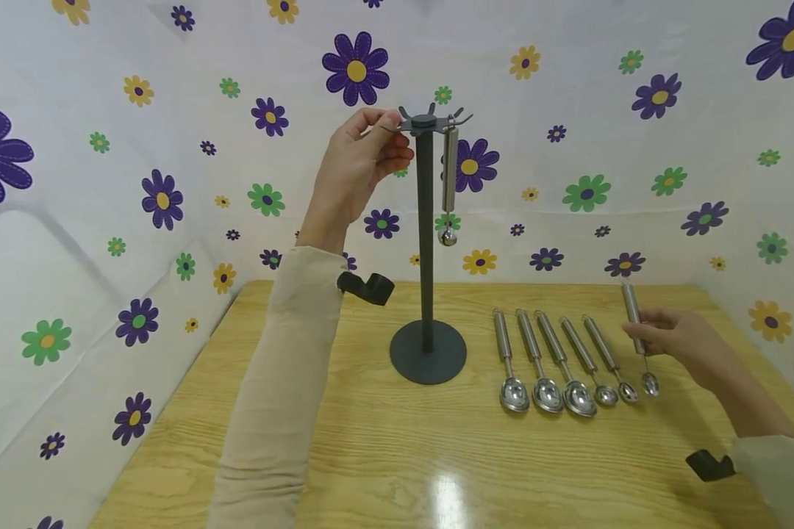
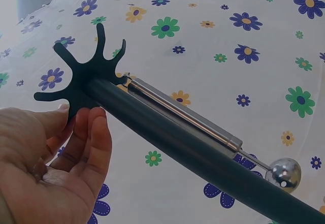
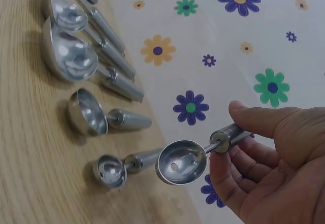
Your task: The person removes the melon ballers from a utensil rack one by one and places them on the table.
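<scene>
A dark metal stand (image 1: 426,242) rises from a round base and carries a ring of upturned hooks at its top. With thumb and fingers, my left hand (image 1: 357,154) pinches one hook on the stand's left side. From a right-hand hook hangs a melon baller (image 1: 449,173), its small round bowl lowest. My right hand (image 1: 681,342) grips another melon baller (image 3: 183,163) by its silver handle, bowl downward in the head view; a small hole shows in that bowl. Left of this hand, several steel scoops (image 1: 548,397) lie in a row on the table, handles pointing away.
The wood-grain table (image 1: 344,441) runs back to a white cloth backdrop (image 1: 503,44) printed with flowers, which also encloses both sides. The stand's round base (image 1: 406,360) sits left of the scoops. A black wrist mount (image 1: 370,289) sticks out from the left sleeve.
</scene>
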The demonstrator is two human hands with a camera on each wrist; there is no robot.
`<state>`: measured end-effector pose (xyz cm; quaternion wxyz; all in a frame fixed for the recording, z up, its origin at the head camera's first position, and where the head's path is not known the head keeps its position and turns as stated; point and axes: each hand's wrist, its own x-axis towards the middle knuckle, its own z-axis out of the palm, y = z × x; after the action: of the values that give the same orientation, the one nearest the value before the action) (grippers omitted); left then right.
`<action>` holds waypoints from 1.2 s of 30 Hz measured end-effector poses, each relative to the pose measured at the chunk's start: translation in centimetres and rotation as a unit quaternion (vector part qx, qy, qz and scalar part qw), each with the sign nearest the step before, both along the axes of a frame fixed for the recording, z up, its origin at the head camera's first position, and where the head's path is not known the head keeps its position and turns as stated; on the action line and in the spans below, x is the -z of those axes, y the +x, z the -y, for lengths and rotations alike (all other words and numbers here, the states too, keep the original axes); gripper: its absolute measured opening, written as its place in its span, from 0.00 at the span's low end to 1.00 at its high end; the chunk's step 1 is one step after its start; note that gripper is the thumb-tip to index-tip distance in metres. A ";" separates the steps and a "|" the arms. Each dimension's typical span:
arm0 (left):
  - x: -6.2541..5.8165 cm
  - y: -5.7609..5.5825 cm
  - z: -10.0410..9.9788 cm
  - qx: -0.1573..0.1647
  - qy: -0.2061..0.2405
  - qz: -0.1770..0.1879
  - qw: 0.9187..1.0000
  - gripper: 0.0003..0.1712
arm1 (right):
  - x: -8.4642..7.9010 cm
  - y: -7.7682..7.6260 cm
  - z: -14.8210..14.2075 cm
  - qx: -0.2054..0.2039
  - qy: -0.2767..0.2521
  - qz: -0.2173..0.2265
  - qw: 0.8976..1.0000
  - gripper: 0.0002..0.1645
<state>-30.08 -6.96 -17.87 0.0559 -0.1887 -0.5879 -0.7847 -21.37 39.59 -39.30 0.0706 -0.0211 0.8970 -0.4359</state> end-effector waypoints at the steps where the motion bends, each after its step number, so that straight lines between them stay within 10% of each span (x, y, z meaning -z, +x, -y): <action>1: 0.0 0.0 0.0 -0.001 0.000 0.001 1.000 0.05 | 0.1 0.0 -0.2 0.001 -0.004 0.004 1.000 0.38; 36: 0.0 0.1 -0.2 -0.006 -0.002 0.002 1.000 0.05 | 3.5 -1.3 -1.9 -0.008 0.007 0.037 0.999 0.36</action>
<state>-30.03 -6.80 -17.89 0.0592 -0.1832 -0.5907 -0.7836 -22.66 41.45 -42.77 0.1077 -0.0113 0.8967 -0.4292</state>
